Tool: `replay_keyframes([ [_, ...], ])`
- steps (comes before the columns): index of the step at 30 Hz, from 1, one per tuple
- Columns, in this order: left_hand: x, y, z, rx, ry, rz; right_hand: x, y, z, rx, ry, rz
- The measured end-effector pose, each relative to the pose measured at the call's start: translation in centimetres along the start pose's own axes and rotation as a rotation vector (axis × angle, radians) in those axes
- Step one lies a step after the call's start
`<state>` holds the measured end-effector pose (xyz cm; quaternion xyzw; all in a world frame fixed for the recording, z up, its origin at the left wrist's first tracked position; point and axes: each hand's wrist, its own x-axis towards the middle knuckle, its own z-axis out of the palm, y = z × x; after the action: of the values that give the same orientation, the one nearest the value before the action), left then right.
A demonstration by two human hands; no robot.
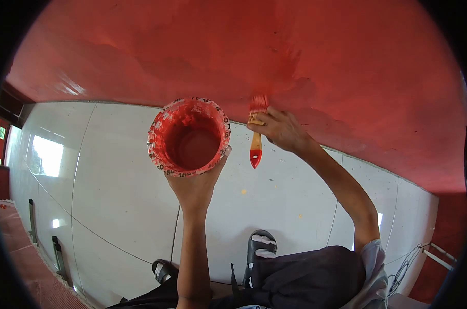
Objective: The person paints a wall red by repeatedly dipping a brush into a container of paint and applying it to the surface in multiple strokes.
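Observation:
My left hand [194, 185] holds a paint-smeared cup [188, 137] from below; its inside is coated in red paint. Just to its right, my right hand [279, 129] grips a paintbrush [256, 131] by its wooden handle. The red-tipped handle end points down toward me. The red bristles touch the bottom edge of the red wall [254, 51], right above the white tiled floor.
Glossy white floor tiles [115, 175] spread below the wall, with window glare at the left. My sandalled feet [261, 247] and dark trousers are at the bottom. Cables [406, 268] lie at the right by another red wall.

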<state>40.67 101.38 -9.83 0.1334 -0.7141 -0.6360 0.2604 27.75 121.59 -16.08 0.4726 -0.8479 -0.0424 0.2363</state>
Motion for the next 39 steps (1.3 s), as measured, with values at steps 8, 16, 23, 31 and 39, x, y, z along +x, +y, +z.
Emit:
replay_keyframes([
  [8, -0.9, -2.5, -0.4, 0.028, 0.019, -0.022, 5.5, 8.6, -12.5, -0.063, 0.874, 0.034],
  [16, -1.3, -2.5, -1.8, 0.077, 0.023, -0.055, -1.7, 1.4, -2.0, 0.113, 0.132, 0.078],
  [23, -0.2, -2.9, -1.7, 0.149, 0.033, -0.147, 3.8, 9.4, -10.1, 0.025, 0.853, 0.146],
  [31, -0.2, -2.2, -0.8, 0.126, 0.009, -0.15, -3.8, 2.7, -1.3, 0.128, 0.171, 0.249],
  [39, 0.6, -3.5, 0.2, 0.161, -0.056, -0.168, 0.1, 7.5, -7.9, -0.065, 0.701, 0.342],
])
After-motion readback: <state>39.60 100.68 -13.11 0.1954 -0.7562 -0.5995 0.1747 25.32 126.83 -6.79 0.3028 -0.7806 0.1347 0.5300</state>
